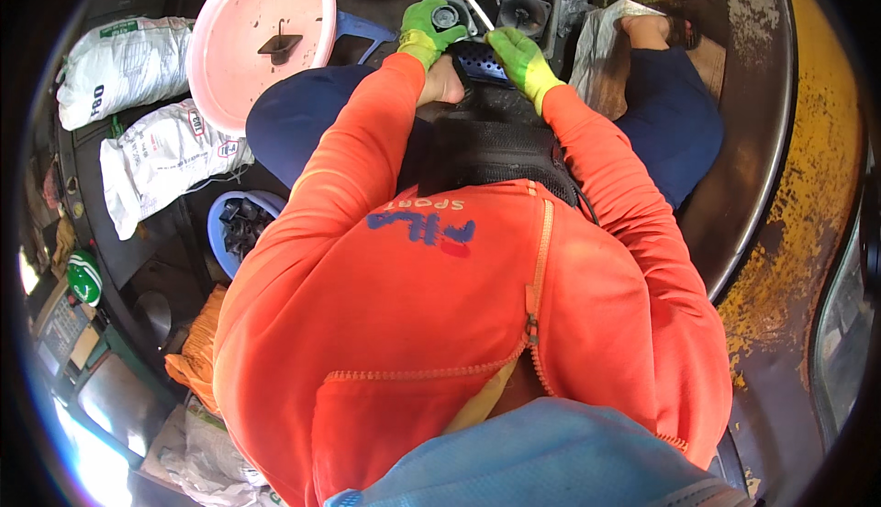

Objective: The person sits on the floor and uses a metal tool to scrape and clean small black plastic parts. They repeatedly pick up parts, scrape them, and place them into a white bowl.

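Observation:
My left hand (425,32), in a green and yellow glove, is closed on a small dark part with a round, ringed face (445,18). My right hand (519,55), gloved the same way, grips a slim pale stick-like tool (476,9). The tool slants up and left toward the part; whether its tip touches anything, I cannot tell. Just beyond both hands stands a grey bin (552,44) with several black square parts (524,13) in it. Between my hands and my lap sits a blue perforated piece (480,61).
A pink basin (209,66) at left holds a black part with an upright post (280,46). White sacks (126,68) lie beside it. Below is a blue tub (218,235) of black pieces. My bare foot (647,32) rests right of the bin, near a rusty yellow metal edge (789,232).

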The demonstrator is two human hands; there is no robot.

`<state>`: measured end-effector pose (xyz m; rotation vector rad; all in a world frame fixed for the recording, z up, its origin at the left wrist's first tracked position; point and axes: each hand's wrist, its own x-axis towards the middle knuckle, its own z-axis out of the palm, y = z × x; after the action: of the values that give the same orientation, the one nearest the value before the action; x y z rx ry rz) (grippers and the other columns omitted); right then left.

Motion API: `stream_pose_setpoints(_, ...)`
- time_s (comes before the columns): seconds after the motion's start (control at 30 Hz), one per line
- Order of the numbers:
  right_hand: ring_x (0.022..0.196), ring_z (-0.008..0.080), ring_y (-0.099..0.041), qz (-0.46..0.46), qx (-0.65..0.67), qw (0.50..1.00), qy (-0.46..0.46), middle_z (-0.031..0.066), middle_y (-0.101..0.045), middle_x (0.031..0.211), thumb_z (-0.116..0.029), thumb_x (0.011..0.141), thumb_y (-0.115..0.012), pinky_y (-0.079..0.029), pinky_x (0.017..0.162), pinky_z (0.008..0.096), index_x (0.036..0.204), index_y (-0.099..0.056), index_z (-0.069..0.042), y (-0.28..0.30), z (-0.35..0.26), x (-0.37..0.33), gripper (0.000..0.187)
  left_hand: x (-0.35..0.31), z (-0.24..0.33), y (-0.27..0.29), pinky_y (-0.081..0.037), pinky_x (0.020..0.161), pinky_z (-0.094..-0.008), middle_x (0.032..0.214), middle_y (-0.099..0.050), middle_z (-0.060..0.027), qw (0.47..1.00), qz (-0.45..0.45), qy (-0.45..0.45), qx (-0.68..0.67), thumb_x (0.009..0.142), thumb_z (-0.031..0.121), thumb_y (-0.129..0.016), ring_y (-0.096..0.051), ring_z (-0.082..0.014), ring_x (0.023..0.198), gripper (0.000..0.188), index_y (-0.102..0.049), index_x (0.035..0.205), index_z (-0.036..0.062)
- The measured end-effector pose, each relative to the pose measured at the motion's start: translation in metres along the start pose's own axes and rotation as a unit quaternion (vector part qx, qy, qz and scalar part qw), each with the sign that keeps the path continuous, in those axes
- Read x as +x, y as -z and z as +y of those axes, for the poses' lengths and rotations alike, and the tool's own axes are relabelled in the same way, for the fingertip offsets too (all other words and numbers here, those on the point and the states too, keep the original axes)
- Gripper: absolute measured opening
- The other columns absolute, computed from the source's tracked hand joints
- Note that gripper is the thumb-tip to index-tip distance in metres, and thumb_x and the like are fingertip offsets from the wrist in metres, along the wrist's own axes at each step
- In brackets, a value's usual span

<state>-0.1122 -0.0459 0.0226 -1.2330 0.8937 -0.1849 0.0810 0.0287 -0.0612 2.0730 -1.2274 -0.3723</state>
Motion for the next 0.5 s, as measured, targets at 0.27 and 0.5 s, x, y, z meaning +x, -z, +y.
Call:
stream_pose_setpoints(0.27,0.099,0.0401,-0.061,-0.005,-0.266,0.946,0.184,0.0232,-0.064,0.104,-0.038,0.099,-0.045,-0.046,0.084,0.0452,0.108,-0.061,-0.004,-0.001,0.004,-0.005,0.039,-0.006,0.005,0.004,-0.051,0.079,-0.0439,0.089,-0.067,-0.0103,0.997,0.013,0.035,-0.065,0.057,0.029,-0.085,-0.064,-0.0356,0.089,0.042,-0.067,0.09,0.0102)
stream_pose_setpoints(0.5,0.094,0.0455,-0.058,-0.078,-0.286,0.881,0.369,0.0245,-0.062,0.097,-0.035,0.1,-0.042,-0.045,0.075,0.0496,0.098,-0.057,-0.004,-0.005,-0.009,-0.001,0.035,-0.011,0.015,0.014,-0.051,0.079,-0.0442,0.094,-0.068,-0.011,0.994,0.016,0.065,-0.09,0.058,0.031,-0.083,-0.063,-0.0366,0.091,0.042,-0.068,0.092,0.0122)
